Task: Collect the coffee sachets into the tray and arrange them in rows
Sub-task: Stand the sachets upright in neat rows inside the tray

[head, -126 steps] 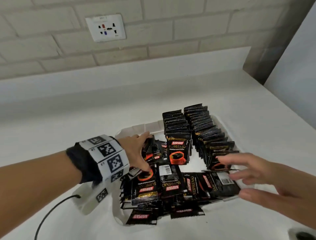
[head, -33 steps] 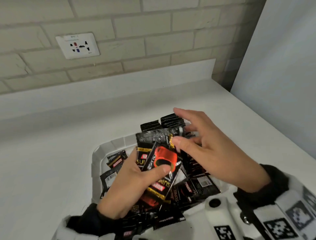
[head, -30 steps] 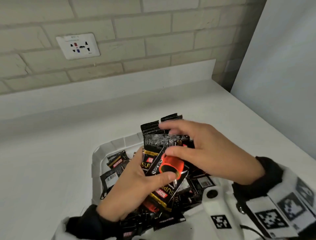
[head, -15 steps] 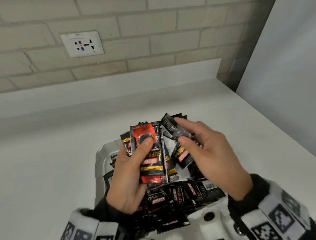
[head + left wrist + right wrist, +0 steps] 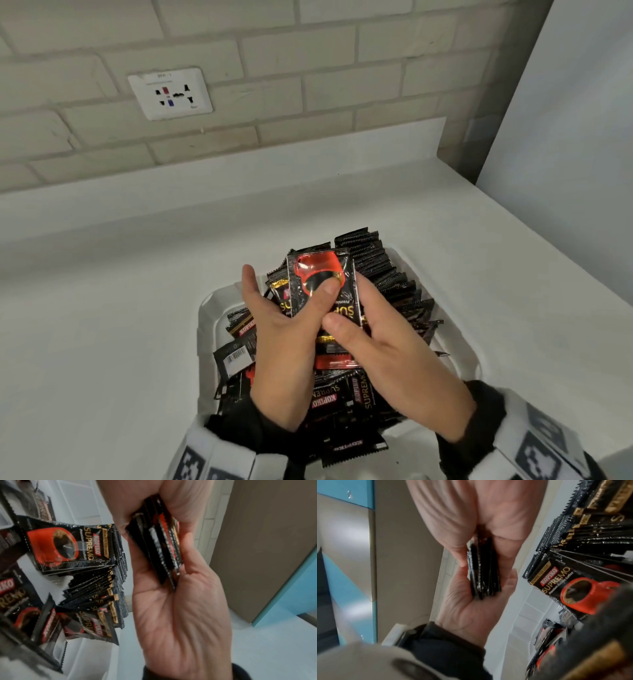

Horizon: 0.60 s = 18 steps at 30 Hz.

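Over the white tray (image 5: pixel 205 310) I hold a stack of black-and-red coffee sachets (image 5: pixel 322 284) upright between both hands. My left hand (image 5: pixel 291 308) grips it from the left, thumb on the red cup print. From the right, my right hand (image 5: pixel 363 318) grips it with the thumb on the front. The wrist views show the stack (image 5: pixel 159 545) (image 5: pixel 482 572) edge-on between the two palms. Two rows of standing sachets (image 5: pixel 387 274) fill the tray's far right part. Loose sachets (image 5: pixel 342 394) lie heaped at its near end, partly hidden by my hands.
The tray sits on a white counter (image 5: pixel 102 342) that runs back to a brick wall with a socket plate (image 5: pixel 170 94). A tall grey panel (image 5: pixel 565 137) closes the right side. One sachet (image 5: pixel 356 448) hangs over the tray's near rim.
Since four seconds ago both hands lifted sachets out of the loose heap. In the last half second the fanned sachets closed into one squared stack, and my right hand moved in against its side.
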Motion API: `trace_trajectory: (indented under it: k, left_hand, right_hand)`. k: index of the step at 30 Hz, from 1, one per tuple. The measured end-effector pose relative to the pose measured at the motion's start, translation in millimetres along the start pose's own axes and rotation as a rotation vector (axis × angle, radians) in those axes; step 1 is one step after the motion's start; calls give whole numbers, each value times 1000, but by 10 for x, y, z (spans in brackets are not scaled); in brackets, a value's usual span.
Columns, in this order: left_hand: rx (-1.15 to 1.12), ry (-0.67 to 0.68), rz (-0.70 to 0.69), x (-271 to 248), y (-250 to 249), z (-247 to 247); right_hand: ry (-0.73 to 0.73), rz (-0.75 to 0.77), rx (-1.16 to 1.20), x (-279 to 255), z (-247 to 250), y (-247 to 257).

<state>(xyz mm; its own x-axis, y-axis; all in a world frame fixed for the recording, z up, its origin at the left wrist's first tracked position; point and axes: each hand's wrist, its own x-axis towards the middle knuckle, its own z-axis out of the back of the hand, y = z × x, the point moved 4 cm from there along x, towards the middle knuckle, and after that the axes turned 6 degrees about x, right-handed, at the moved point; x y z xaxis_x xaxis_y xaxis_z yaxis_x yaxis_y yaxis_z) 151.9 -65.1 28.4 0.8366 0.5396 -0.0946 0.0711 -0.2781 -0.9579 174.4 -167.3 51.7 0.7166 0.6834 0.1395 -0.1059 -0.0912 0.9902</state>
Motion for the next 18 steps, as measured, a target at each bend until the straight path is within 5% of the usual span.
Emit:
trace_trajectory:
  k: [6, 11, 14, 18]
  left_hand:
    - [34, 212, -64, -35, -143, 9]
    - [-151, 313, -20, -78, -151, 167]
    - [-468, 710, 172, -210, -149, 81]
    - [-281, 575, 152, -221, -117, 324]
  right_hand:
    - [154, -28, -51, 8, -66, 19]
    - [206, -194, 232, -22, -83, -15]
    - [306, -226, 400, -26, -180, 23]
    - [377, -289, 441, -38, -331, -13]
